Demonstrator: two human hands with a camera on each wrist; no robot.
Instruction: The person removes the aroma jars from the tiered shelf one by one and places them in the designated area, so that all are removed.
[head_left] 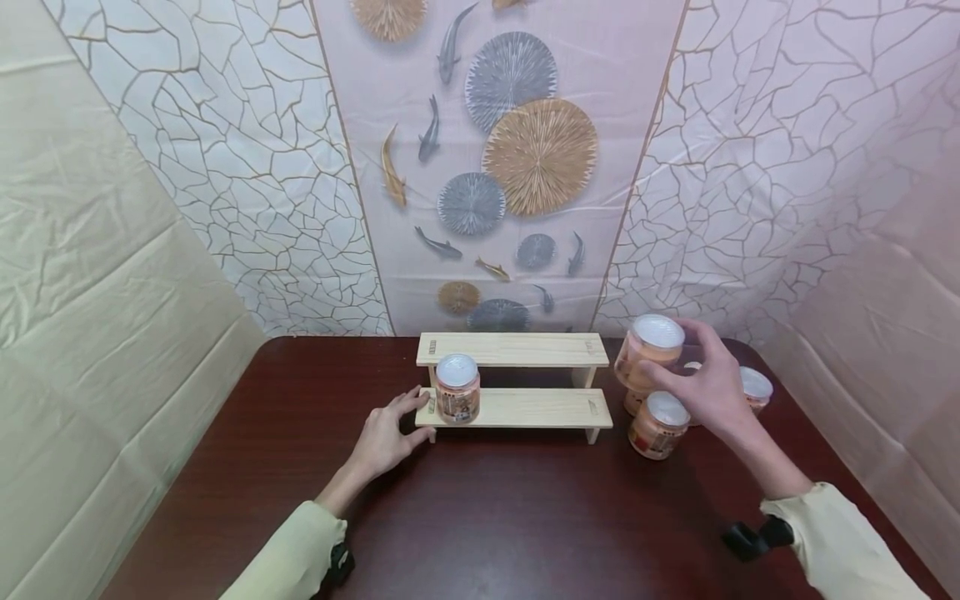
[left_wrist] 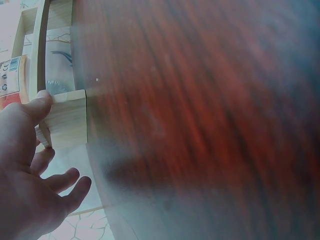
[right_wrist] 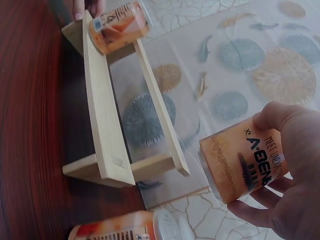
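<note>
A two-tier wooden shelf [head_left: 525, 407] stands on the dark red table [head_left: 480, 517]. One orange jar with a white lid [head_left: 457, 388] sits at the left end of the lower tier. My left hand [head_left: 390, 429] lies open against the shelf's left end, its thumb [left_wrist: 37, 107] touching the wood [left_wrist: 70, 122]. To the right of the shelf, my right hand [head_left: 705, 387] grips a second orange jar [head_left: 651, 350] and holds it off the table; the right wrist view shows that jar [right_wrist: 242, 162] in my fingers. Other jars [head_left: 658, 425] stand below it.
Another jar [head_left: 754, 388] stands behind my right hand near the table's right edge. A patterned backdrop with fish and round leaves [head_left: 510, 167] hangs just behind the shelf. Cloth walls close in on both sides.
</note>
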